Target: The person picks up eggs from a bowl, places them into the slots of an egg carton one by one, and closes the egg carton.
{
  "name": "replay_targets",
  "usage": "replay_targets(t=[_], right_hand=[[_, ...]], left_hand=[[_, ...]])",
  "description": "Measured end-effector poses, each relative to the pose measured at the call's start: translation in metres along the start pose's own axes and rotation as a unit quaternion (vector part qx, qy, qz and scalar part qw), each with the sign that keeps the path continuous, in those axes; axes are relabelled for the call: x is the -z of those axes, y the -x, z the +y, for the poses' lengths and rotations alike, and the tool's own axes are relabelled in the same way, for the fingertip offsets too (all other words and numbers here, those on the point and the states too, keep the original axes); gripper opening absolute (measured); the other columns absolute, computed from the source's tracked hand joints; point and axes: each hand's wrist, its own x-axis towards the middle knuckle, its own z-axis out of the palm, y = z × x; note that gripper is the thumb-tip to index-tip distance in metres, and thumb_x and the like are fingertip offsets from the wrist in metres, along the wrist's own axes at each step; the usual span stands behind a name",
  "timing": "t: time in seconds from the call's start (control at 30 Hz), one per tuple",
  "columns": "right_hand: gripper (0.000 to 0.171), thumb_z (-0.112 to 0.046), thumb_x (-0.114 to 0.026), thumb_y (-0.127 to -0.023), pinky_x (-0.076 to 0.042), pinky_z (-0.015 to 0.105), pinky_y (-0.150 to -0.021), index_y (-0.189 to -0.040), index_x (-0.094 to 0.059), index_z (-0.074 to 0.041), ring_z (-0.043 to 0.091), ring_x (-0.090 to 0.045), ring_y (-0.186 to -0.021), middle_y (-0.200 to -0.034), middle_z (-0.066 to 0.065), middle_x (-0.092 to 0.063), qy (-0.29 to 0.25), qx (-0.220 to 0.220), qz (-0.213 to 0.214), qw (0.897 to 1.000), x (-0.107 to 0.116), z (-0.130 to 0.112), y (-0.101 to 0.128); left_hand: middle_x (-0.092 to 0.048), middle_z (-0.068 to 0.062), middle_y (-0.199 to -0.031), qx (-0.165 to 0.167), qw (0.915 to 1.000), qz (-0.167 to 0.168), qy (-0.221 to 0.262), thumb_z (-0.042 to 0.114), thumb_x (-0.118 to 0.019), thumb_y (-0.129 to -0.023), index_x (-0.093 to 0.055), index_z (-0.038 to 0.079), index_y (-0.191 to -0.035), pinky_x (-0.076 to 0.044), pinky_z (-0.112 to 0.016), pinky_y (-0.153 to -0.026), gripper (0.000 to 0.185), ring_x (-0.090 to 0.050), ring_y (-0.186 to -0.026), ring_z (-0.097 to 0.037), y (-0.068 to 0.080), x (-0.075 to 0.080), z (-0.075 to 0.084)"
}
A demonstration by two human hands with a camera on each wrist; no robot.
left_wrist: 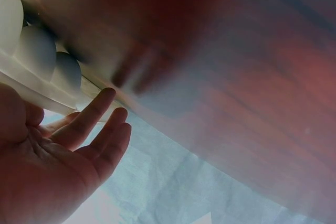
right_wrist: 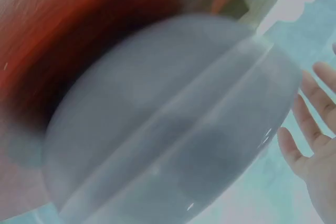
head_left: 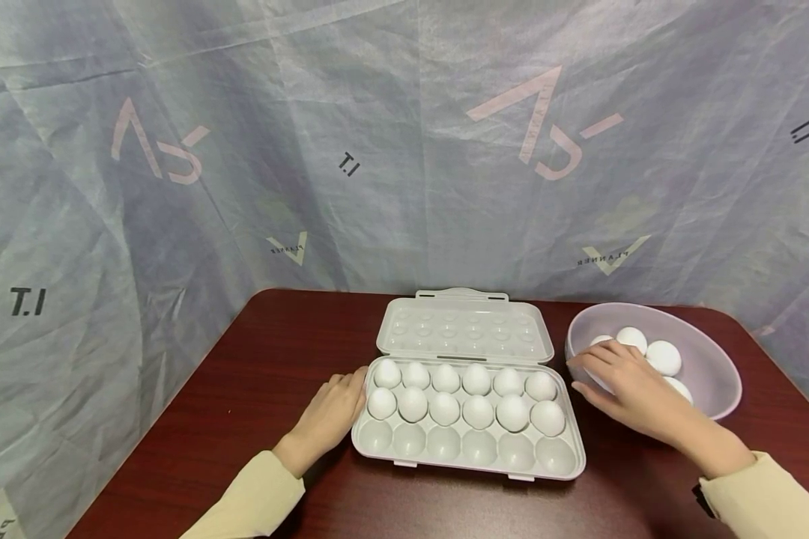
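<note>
A white plastic egg tray (head_left: 404, 453) lies on the table, its lid (head_left: 465, 329) folded back behind it. White eggs (head_left: 445, 408) fill the back and middle rows; bare cups show in the front row. At the tray's left edge is my left hand (head_left: 332, 412), its fingers loosely extended in the left wrist view. To the right stands a lilac oval bowl (head_left: 711, 367) with several white eggs (head_left: 664, 358) in it. Over the bowl's left side reaches my right hand (head_left: 623, 385), partly hiding the eggs. Its fingers (right_wrist: 317, 90) are spread in the right wrist view, with nothing between them.
The dark red-brown wooden table (head_left: 276, 337) has its far edge against a grey-blue printed cloth (head_left: 377, 150). That cloth also hangs along the left and right sides. The bowl stands near the table's back right corner.
</note>
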Motion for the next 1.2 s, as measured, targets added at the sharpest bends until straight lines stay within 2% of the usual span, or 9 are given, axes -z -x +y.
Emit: replay_targets(t=[0.17,0.27,0.47,0.57,0.73,0.9,1.1,1.2], right_hand=[[0.027,-0.014,-0.073,-0.067,-0.035,0.039,-0.067,-0.093,-0.063,-0.012,0.021,-0.052,-0.086,-0.090,-0.002,-0.062,0.015,-0.025,0.000,1.000,0.003,0.019,0.009],[0.032,-0.011,-0.074,-0.062,-0.034,0.039,-0.065,-0.092,-0.063,-0.015,0.021,-0.051,-0.086,-0.089,-0.004,-0.062,0.024,-0.045,-0.010,0.999,0.003,0.028,0.018],[0.031,-0.013,-0.077,-0.059,-0.033,0.039,-0.066,-0.086,-0.063,-0.016,0.023,-0.051,-0.079,-0.084,-0.003,-0.061,0.040,-0.069,-0.029,0.996,0.001,0.042,0.032],[0.031,-0.013,-0.079,-0.057,-0.035,0.041,-0.065,-0.085,-0.064,-0.016,0.025,-0.052,-0.080,-0.084,-0.002,-0.061,0.045,-0.082,-0.047,0.994,0.002,0.046,0.037],[0.028,-0.019,-0.080,-0.060,-0.037,0.045,-0.064,-0.085,-0.066,-0.016,0.030,-0.054,-0.085,-0.087,-0.001,-0.063,0.043,-0.111,-0.087,0.989,0.004,0.050,0.042],[0.026,-0.028,-0.080,-0.061,-0.037,0.045,-0.062,-0.082,-0.066,-0.021,0.029,-0.055,-0.083,-0.084,-0.005,-0.062,0.040,-0.120,-0.110,0.986,0.005,0.053,0.045],[0.031,-0.022,-0.082,-0.056,-0.038,0.043,-0.060,-0.082,-0.066,-0.024,0.027,-0.055,-0.081,-0.082,-0.008,-0.062,0.040,-0.117,-0.134,0.983,0.007,0.055,0.045],[0.033,-0.019,-0.082,-0.054,-0.038,0.044,-0.061,-0.084,-0.067,-0.023,0.028,-0.055,-0.083,-0.084,-0.007,-0.063,0.038,-0.126,-0.158,0.979,0.008,0.054,0.043]], left_hand=[[-0.065,-0.008,-0.084,-0.002,1.0000,0.001,0.001,0.012,-0.050,-0.090,-0.054,0.002,-0.111,-0.048,-0.042,-0.065,0.024,-0.061,-0.079,-0.028,0.000,0.000,-0.001],[-0.064,-0.008,-0.084,0.000,1.0000,-0.001,0.001,0.013,-0.048,-0.091,-0.054,0.002,-0.112,-0.048,-0.041,-0.065,0.024,-0.061,-0.079,-0.028,0.000,0.000,0.000],[-0.064,-0.008,-0.083,0.000,1.0000,0.001,0.002,0.013,-0.048,-0.091,-0.054,0.002,-0.111,-0.048,-0.042,-0.065,0.024,-0.061,-0.079,-0.028,0.000,0.000,0.000],[-0.064,-0.008,-0.084,0.000,1.0000,0.001,0.000,0.012,-0.050,-0.090,-0.054,0.002,-0.110,-0.048,-0.042,-0.065,0.023,-0.062,-0.079,-0.028,0.000,0.000,0.000],[-0.065,-0.008,-0.085,0.001,1.0000,0.000,0.001,0.012,-0.049,-0.090,-0.054,0.002,-0.111,-0.048,-0.042,-0.066,0.024,-0.062,-0.080,-0.028,0.000,0.000,0.000],[-0.064,-0.007,-0.085,0.000,1.0000,-0.002,0.005,0.013,-0.047,-0.091,-0.054,0.003,-0.112,-0.048,-0.042,-0.066,0.025,-0.061,-0.080,-0.028,0.000,0.000,0.000],[-0.065,-0.007,-0.085,0.007,0.9999,-0.007,0.012,0.013,-0.046,-0.092,-0.054,0.004,-0.112,-0.048,-0.042,-0.066,0.024,-0.062,-0.081,-0.028,0.000,0.000,0.000],[-0.064,-0.007,-0.085,0.008,0.9999,-0.007,0.006,0.013,-0.047,-0.091,-0.054,0.004,-0.112,-0.048,-0.042,-0.066,0.023,-0.062,-0.081,-0.028,0.000,0.000,0.000]])
